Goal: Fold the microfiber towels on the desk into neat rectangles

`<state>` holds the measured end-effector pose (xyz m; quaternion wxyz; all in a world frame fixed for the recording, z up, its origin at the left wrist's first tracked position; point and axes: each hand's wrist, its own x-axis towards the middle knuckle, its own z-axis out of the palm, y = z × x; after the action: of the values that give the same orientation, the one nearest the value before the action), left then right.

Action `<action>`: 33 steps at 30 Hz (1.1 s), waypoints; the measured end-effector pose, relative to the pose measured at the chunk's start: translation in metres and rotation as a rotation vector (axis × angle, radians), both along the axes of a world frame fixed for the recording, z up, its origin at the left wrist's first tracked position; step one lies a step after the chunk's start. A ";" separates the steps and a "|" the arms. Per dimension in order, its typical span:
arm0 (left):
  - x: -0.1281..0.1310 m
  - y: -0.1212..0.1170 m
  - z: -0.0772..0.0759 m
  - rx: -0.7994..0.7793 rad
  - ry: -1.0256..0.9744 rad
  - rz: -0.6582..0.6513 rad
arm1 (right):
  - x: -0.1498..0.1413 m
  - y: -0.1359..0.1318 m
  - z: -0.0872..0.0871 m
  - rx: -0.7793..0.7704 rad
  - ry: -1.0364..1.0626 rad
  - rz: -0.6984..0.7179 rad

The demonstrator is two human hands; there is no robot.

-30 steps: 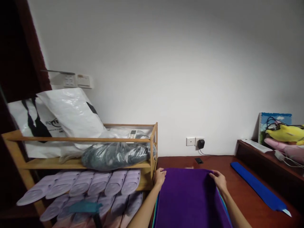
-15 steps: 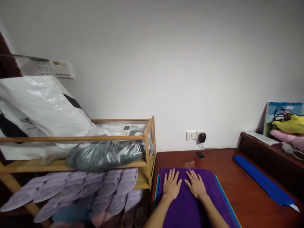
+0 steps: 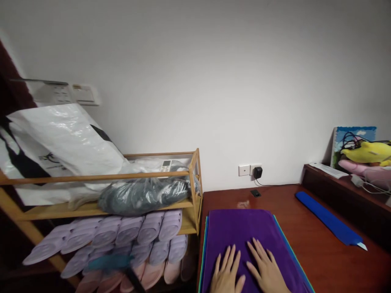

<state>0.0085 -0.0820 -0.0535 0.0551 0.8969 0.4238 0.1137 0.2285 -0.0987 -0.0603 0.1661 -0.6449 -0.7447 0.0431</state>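
Note:
A purple cloth lies flat on top of a stack of coloured sheets, whose blue and green edges peek out at both sides. My left hand rests palm down on the purple cloth near the bottom of the view, fingers spread. Beside it on the right, my right hand also lies flat on the cloth with its fingers apart. Neither hand holds anything. The near part of the stack is cut off by the frame.
The stack sits on a reddish-brown table. A long blue strip lies to the right, below a raised ledge with a yellow plush toy. Left stands a wooden rack with lilac slippers and a white bag. A black plug is in the wall.
Both hands have slid toward me over the purple cloth, from its far end to its nearer part. The camera view has shifted slightly.

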 end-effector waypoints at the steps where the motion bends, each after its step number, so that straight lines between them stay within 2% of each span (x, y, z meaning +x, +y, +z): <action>1: -0.006 -0.012 -0.005 -0.029 0.018 -0.019 | 0.000 -0.015 -0.006 0.001 -0.010 0.010; 4: -0.027 -0.035 -0.009 -0.058 0.036 0.006 | 0.019 -0.044 -0.017 0.031 -0.037 -0.095; 8: -0.043 -0.052 0.005 -0.048 0.011 0.063 | 0.056 -0.072 -0.024 0.054 -0.053 -0.233; 11: -0.043 -0.064 0.009 -0.030 0.013 0.111 | 0.074 -0.094 -0.027 0.026 -0.060 -0.255; 13: -0.038 -0.069 0.005 -0.025 0.038 0.164 | 0.075 -0.106 -0.027 0.026 -0.072 -0.267; 16: -0.029 -0.074 -0.009 -0.004 0.064 0.208 | 0.061 -0.115 -0.026 0.098 -0.096 -0.327; 20: -0.027 -0.074 -0.024 -0.009 0.040 0.107 | 0.030 -0.111 -0.030 0.135 -0.130 -0.357; 23: -0.033 -0.069 -0.025 -0.049 0.028 0.068 | 0.019 -0.098 -0.032 0.133 -0.138 -0.347; 33: -0.031 -0.021 0.013 -0.171 -0.041 0.175 | 0.019 -0.035 -0.026 0.108 -0.078 -0.297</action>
<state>-0.0221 -0.1029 -0.0406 0.1297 0.8461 0.5073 0.0999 0.2472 -0.1338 -0.0859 0.1759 -0.7393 -0.6482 -0.0472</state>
